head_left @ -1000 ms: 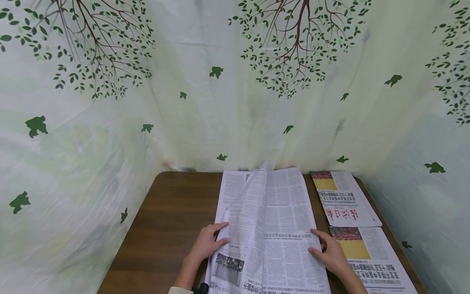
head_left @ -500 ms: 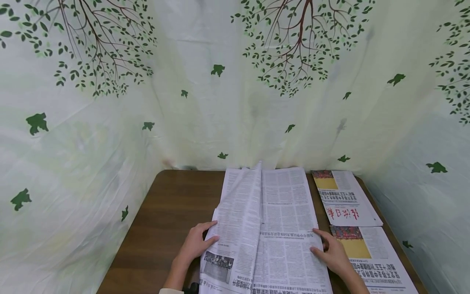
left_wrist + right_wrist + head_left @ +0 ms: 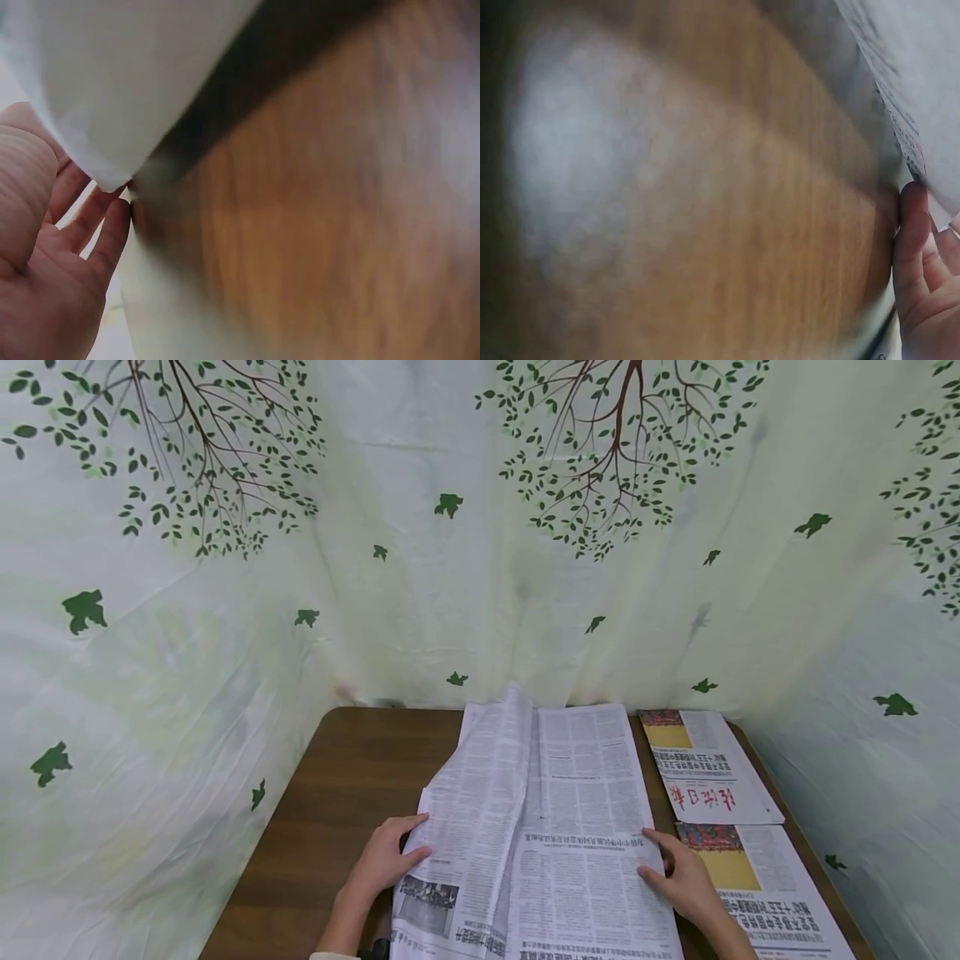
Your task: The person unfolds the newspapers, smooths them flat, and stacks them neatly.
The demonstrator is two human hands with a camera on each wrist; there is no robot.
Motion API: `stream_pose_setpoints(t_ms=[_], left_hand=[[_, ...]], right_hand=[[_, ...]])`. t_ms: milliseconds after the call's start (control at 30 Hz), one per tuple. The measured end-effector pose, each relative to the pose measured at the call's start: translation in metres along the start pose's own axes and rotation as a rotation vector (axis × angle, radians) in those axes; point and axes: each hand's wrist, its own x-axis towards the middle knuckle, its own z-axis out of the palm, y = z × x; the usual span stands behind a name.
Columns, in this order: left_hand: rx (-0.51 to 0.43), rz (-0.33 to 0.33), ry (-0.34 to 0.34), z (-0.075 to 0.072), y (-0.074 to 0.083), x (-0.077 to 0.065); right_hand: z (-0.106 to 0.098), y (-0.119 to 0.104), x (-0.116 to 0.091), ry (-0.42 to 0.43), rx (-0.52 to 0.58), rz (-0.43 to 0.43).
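On a wood-grain desk [image 3: 360, 768], hands [image 3: 380, 857] [image 3: 686, 878] pinch the nine- and three-o'clock edges of a curling newspaper [image 3: 581, 885], two flat papers [image 3: 708, 768] [image 3: 772, 895] beyond three o'clock.

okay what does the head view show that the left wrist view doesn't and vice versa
Only the head view shows the right hand and the two newspapers lying at the right. Only the left wrist view shows the palm side of the left hand. Both show the left hand, the open newspaper and the brown table.

Pale left cuff [image 3: 333, 956]; black piece [image 3: 381, 948], perhaps wrist-worn.
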Motion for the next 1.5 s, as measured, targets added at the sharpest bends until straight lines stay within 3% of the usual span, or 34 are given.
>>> stream_pose_setpoints(t_ms=[400,733,1000,1500], left_hand=[[0.039,-0.044,-0.014,-0.011,-0.014,-0.007],[0.080,-0.057,0.008,-0.027,-0.025,-0.024],[0.102,-0.111,0.000,-0.038,-0.040,-0.036],[0.150,-0.131,-0.039,-0.053,-0.050,-0.040]], right_hand=[[-0.004,0.004,-0.002,0.020,-0.060,-0.025],[-0.004,0.011,-0.003,0.038,-0.062,-0.032],[-0.007,0.011,-0.002,0.014,-0.079,-0.006],[-0.011,0.011,-0.004,0.039,-0.116,-0.010]])
